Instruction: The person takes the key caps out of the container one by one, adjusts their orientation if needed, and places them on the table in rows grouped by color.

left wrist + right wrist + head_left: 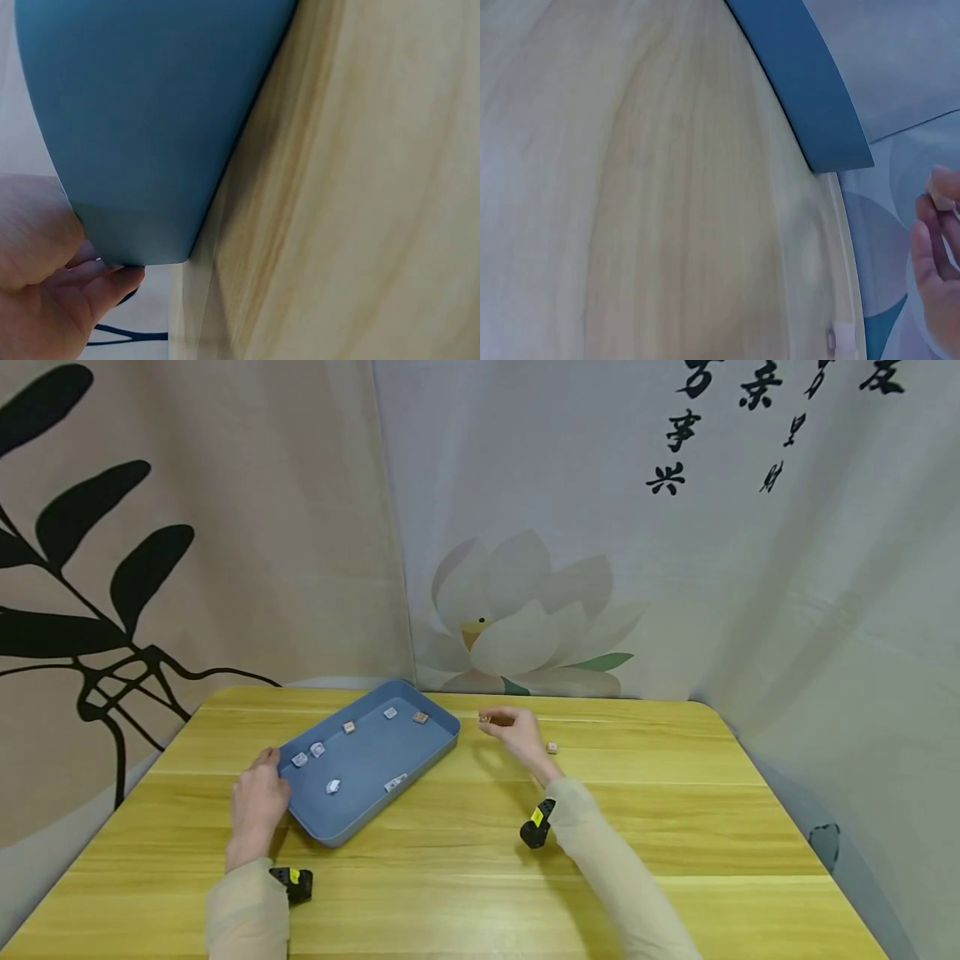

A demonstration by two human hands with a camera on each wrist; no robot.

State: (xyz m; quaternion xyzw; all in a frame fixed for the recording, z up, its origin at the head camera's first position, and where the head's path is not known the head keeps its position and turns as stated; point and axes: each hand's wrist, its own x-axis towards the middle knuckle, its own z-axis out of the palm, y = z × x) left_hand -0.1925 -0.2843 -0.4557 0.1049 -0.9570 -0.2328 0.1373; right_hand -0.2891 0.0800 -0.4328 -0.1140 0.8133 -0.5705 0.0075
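The right hand (519,737) pinches a small block (484,719); the blue tray (367,752) lies at its 9 o'clock, long axis running 8 to 2. The left hand (258,797) grips the tray's 9 o'clock corner. 1 loose block (552,747) sits nearer the right hand.

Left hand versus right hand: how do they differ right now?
The left hand holds the large blue tray; the right hand pinches one small block. The left hand touches the tray's left end, while the right hand is off its right side, apart from it. Both are bare, with a pale sleeve and black device at the wrist.
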